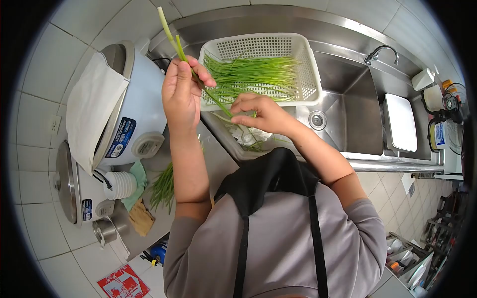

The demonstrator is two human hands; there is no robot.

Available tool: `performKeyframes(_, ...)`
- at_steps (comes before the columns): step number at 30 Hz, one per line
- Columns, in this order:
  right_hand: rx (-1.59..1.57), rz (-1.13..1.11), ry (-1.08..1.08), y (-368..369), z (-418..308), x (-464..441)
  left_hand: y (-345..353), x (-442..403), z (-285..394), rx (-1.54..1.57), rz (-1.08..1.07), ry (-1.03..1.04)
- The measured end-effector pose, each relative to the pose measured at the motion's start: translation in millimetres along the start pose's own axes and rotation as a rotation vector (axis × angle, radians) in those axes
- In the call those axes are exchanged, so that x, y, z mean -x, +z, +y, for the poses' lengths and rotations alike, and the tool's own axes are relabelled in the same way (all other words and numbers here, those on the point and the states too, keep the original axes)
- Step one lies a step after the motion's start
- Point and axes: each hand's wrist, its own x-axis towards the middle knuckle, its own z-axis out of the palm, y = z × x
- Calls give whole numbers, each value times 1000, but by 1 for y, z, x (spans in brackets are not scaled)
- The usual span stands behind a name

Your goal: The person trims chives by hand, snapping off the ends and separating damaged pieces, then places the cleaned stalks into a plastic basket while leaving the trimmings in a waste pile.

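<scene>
My left hand is closed around a spring onion, its pale root end pointing up to the left. Lower down the same stalk, the thumb and fingers of my right hand pinch the green leaves. Just beyond both hands, a white perforated basket holds a layer of long thin green stalks. Under my right hand, trimmed scraps and a crumpled white thing lie in the near sink basin. More green stalks rest on the counter left of my left forearm, partly hidden by it.
A large rice cooker with a white cloth on top stands at left, a smaller cooker nearer me. Stacked white cups lie beside it. Right of the basket are a steel sink, a faucet and a white lidded container.
</scene>
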Motion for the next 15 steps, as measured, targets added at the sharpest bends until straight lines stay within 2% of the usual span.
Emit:
performKeyframes(3, -77, 74, 140, 2, 7, -3, 0, 2, 7, -7, 16, 35)
performKeyframes(6, -513, 183, 330, 4, 16, -2, -1, 4, 10, 1, 3, 66)
performKeyframes(9, -628, 319, 272, 4, 18, -4, 4, 6, 6, -6, 27, 100)
performKeyframes(12, -1181, 429, 400, 3, 18, -8, 8, 7, 7, 26, 67, 173)
performKeyframes(15, -1195, 198, 431, -3, 34, 1, 12, 5, 13, 54, 102, 234)
